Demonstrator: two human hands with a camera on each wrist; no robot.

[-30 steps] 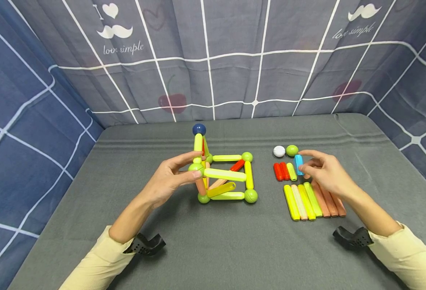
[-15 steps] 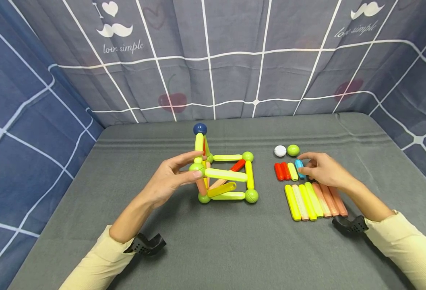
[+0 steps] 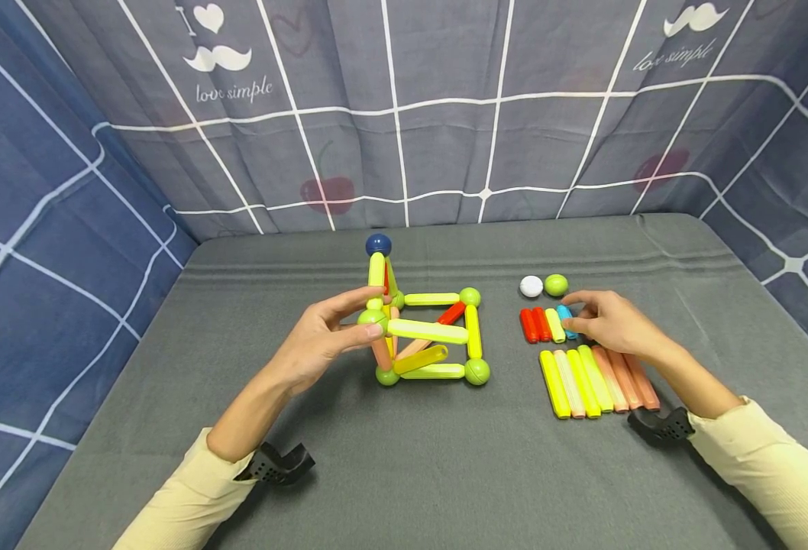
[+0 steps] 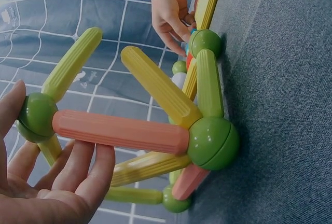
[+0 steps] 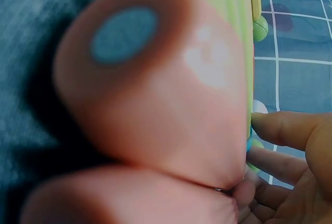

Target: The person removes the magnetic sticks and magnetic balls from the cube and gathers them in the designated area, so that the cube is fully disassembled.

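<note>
A frame of magnetic building sticks and balls stands left of centre, its parts lime, yellow, orange and red. My left hand [image 3: 315, 336] holds its upper front green ball [image 3: 373, 321] between thumb and fingers. In the left wrist view, fingers also touch an orange stick [image 4: 122, 130]. On the right, my right hand [image 3: 613, 325] pinches a short blue stick [image 3: 564, 314], which lies against a short lime stick [image 3: 554, 326]. Two short red sticks [image 3: 534, 325] continue that row. Orange stick ends [image 5: 155, 94] fill the right wrist view and largely hide the blue stick there.
A white ball [image 3: 531, 286] and a loose green ball [image 3: 556, 286] sit behind the short sticks. In front lies a row of long sticks [image 3: 586, 382], yellow to orange. A dark blue ball [image 3: 379, 244] tops the frame. A checked curtain [image 3: 438, 153] borders the table.
My right hand has set the blue stick down and shifted it left, closing the gap to the short lime stick. The left hand and the frame look unmoved.
</note>
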